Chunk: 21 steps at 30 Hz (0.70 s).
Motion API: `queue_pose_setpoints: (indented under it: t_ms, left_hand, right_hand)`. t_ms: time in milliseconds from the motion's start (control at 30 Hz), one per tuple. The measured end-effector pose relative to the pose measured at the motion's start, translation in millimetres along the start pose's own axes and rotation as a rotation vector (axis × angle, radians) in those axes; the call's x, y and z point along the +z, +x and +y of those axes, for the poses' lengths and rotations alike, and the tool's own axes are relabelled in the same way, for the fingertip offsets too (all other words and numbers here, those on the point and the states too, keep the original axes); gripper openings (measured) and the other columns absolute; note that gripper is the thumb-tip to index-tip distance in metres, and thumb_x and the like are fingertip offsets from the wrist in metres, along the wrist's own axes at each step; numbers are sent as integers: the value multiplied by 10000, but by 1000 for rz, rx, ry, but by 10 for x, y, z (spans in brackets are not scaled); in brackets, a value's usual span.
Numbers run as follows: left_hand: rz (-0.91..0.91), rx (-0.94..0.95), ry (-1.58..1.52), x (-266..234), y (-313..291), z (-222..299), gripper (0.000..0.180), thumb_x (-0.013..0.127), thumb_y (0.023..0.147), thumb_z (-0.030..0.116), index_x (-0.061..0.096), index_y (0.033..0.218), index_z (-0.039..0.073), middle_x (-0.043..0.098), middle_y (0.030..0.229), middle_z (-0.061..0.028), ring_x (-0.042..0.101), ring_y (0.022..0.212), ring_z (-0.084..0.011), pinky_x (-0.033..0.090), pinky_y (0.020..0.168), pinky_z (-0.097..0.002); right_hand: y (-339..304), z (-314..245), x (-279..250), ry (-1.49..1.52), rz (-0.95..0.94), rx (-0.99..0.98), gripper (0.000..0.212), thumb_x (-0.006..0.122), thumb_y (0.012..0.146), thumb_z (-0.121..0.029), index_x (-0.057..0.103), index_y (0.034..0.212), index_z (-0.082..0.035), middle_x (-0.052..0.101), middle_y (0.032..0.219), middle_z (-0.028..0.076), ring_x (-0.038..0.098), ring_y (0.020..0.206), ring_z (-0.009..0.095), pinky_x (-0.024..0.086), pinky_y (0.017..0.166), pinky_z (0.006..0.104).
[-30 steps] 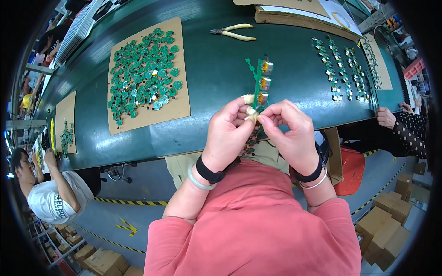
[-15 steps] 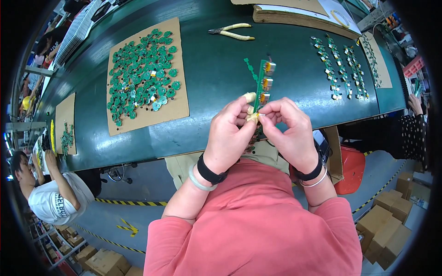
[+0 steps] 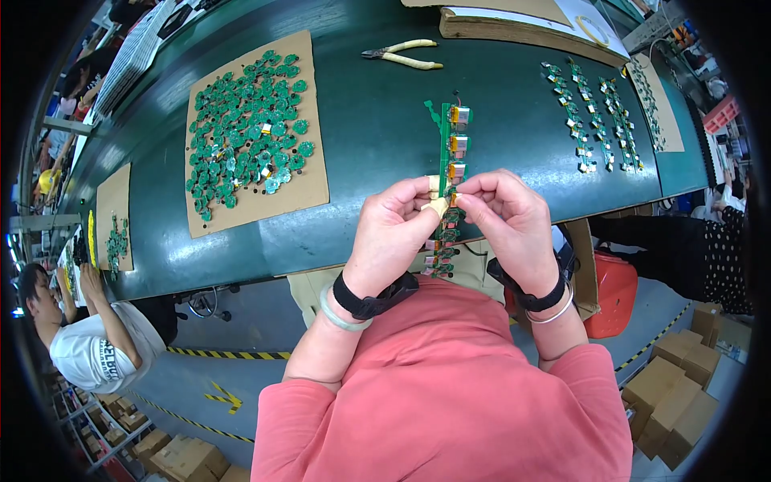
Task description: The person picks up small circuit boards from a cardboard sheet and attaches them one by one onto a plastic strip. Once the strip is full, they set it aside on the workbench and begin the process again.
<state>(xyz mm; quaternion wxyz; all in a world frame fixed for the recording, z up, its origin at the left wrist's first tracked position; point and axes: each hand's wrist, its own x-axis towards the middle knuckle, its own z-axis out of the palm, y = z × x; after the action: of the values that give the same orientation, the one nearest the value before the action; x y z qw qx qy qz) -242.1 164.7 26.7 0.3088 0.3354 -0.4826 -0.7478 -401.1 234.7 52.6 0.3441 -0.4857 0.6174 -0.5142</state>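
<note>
A long green circuit board strip (image 3: 446,145) stands out in front of me, carrying a row of small silver components with orange tape. My left hand (image 3: 393,229) grips it near the middle, with pale finger cots on the fingertips. Thumb and forefinger of my right hand (image 3: 514,225) pinch one of the small orange-and-silver parts (image 3: 454,199) on the strip. Below my fingers the strip runs on toward my lap, partly covered by my hands. A narrow green offcut (image 3: 434,111) lies on the table beside the strip's far end.
Left of my hands, a cardboard sheet (image 3: 317,181) bears many round green boards. Cutting pliers (image 3: 405,53) with pale handles lie at the back. Several finished-looking strips (image 3: 574,120) rest at the right. A co-worker (image 3: 104,337) sits at the far left, another person (image 3: 723,249) at the right.
The strip has turned so its component side shows more, and its lower part has come into view. My right hand has shifted slightly right, still pinching at the strip.
</note>
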Motion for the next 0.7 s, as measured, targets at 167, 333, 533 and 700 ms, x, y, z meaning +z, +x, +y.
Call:
queue_pose_setpoints:
  t_ms: [167,333,533,700]
  left_hand:
    - [-28,-31,-33,-4,-6,27,280,584,908,-26,625,1185,-26,681,1043,-57,616,862,-67,517,774,-222]
    - [-78,-55,-122,-66,20,-27,275,596,930,25,633,1201,-4,685,1042,-44,628,899,-84,518,783,-227]
    - [-134,-147,-266,-131,22,-25,280,609,945,85,631,1212,4,680,1072,-59,633,912,-101,522,781,-239]
    - [-142,-180,-311,-194,38,-70,282,615,943,94,631,1209,3,675,1085,-71,638,905,-112,524,791,-249]
  right_hand:
    - [8,11,40,-63,39,-2,96,689,851,12,649,938,3,614,896,21,606,779,70,501,692,208]
    - [24,59,34,-184,22,-148,121,697,833,15,662,943,-21,608,875,32,575,742,84,479,660,221]
    - [13,76,67,-232,41,-286,135,688,837,12,664,963,-31,578,889,54,607,747,115,496,590,234]
    - [-2,54,55,-236,7,-274,136,674,848,16,661,975,-30,574,900,58,603,771,107,483,587,217]
